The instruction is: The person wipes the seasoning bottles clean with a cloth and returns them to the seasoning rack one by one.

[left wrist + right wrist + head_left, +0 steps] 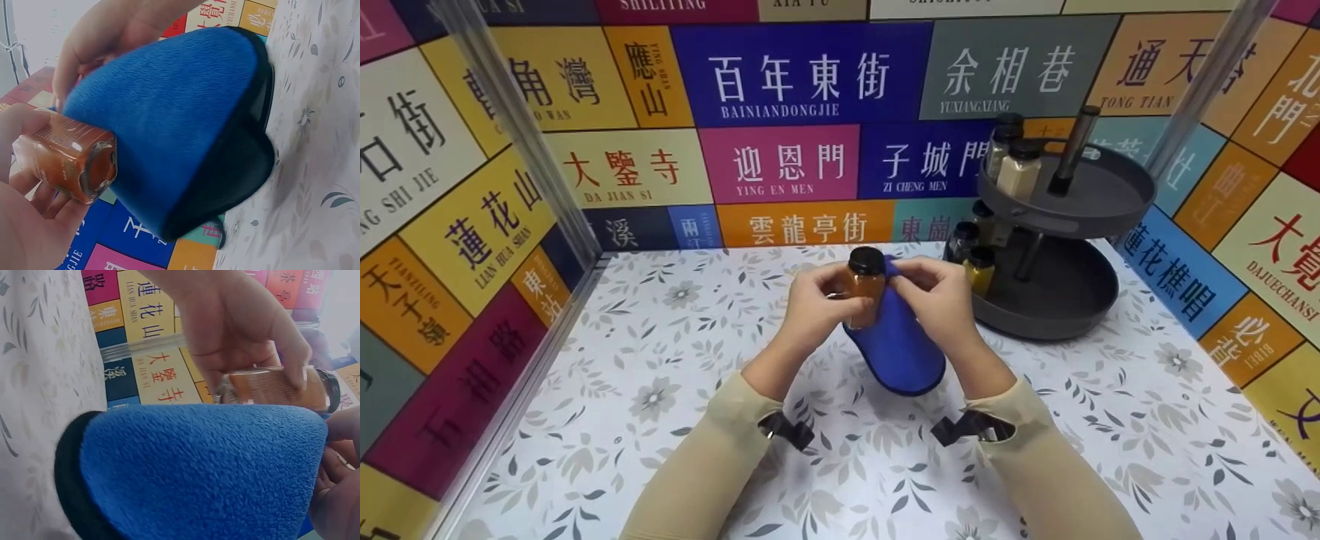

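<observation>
My left hand (815,298) grips a clear angular spice jar (865,289) with a black lid and orange-brown contents. The jar is upright above the table in the head view; its glass base shows in the left wrist view (100,169). Beside it, my right hand (941,294) pinches the upper end of a blue plush cloth (904,345) with a dark border. This cloth hangs down close against the jar. In the right wrist view the cloth (202,467) covers the foreground and hides part of the jar. Whether cloth and glass touch is hard to tell.
A dark two-tier round rack (1050,315) stands at the back right, with several black-lidded jars on its left side, one pale (1019,172) and one yellow (979,271). The flower-patterned tabletop (652,397) meets walls printed with coloured signs at the back and sides.
</observation>
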Available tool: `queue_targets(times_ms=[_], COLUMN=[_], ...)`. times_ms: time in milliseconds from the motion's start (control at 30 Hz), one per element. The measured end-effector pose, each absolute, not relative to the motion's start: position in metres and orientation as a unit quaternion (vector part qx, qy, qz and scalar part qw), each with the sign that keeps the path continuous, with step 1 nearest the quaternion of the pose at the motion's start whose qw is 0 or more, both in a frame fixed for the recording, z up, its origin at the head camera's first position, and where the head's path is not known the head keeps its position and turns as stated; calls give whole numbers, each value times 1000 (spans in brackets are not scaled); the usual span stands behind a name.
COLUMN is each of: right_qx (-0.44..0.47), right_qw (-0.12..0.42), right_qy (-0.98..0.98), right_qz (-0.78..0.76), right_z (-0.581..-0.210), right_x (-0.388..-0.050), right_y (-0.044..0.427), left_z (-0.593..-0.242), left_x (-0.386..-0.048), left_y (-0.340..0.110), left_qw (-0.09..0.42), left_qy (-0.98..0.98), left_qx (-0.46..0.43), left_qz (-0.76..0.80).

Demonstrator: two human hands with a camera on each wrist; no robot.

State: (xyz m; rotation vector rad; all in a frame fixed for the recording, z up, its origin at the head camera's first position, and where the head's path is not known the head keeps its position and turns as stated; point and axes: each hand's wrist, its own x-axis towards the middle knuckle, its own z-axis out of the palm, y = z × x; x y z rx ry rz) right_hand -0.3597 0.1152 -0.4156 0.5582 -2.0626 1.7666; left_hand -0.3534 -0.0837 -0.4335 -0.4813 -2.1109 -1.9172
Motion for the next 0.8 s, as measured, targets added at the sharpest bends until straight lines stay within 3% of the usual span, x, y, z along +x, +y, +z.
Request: queue_targets(times_ms=[367, 800], right_qx=[218, 202], right_qw=[234, 164], right_qy=[-681, -738], right_qz=[659, 623], right_z=[-407, -434], right_x=[-354, -368], right_y=[119, 103], left_z=[-436, -431], left_x=[-352, -356], left_y=[-80, -94], left_qw=[113, 138], left_qy=[-756, -735], left_qx=[-170, -162], left_qz=[-622, -644])
